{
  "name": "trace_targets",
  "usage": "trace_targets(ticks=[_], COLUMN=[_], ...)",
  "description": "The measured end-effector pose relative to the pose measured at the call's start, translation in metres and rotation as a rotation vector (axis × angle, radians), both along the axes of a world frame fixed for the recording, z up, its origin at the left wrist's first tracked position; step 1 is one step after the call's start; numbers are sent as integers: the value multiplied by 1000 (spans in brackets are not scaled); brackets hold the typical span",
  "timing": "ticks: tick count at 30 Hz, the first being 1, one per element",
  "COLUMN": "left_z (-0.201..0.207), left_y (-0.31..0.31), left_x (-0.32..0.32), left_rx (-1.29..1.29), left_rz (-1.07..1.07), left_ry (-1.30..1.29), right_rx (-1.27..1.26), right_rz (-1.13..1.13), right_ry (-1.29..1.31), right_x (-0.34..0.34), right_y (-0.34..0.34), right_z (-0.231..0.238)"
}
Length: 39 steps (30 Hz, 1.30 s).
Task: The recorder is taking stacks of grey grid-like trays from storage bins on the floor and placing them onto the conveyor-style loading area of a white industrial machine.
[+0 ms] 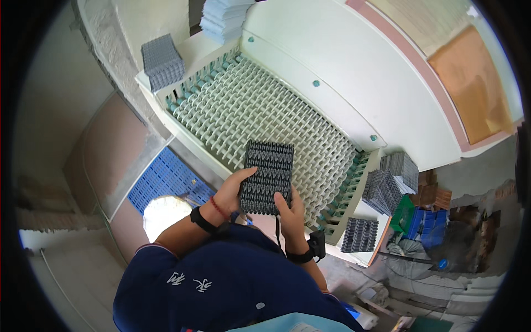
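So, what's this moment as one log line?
left hand: holds dark panel | right hand: holds same panel | beyond: pale roller bed | bed's left end: grey stack

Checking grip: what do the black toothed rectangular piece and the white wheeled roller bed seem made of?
Black toothed rectangular piece: perhaps rigid board or plastic, matte-looking; its sides run straight. White wheeled roller bed: probably moulded plastic, semi-gloss; soft highlights.

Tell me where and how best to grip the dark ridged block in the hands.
Grip the dark ridged block by its two long edges, left hand from the left, right hand from the right, thumbs on the upper face. Its rectangular shape turns those edges sideways, so this probably steadies it.
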<state>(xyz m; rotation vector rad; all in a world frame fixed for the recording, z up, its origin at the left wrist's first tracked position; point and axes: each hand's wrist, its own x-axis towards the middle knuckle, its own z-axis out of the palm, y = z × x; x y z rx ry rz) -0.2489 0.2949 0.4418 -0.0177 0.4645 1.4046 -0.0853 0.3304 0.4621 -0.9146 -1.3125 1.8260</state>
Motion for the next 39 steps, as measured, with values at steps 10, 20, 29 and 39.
trace_targets(ticks=[10,20,29,39], left_z=[10,30,34,17], left_y=[11,32,59,83], left_x=[29,63,68,-49], left_rx=[167,-7,28,147], left_rz=[-77,-278,-449,-436], left_ry=[100,150,135,122], right_rx=[-187,-187,-176,110], right_rz=[-151,-274,-404,-264], right_ry=[226,289,283,58], right_x=[44,70,68,-7], right_y=[-13,-17,-11,29], right_z=[1,2,-1,-10])
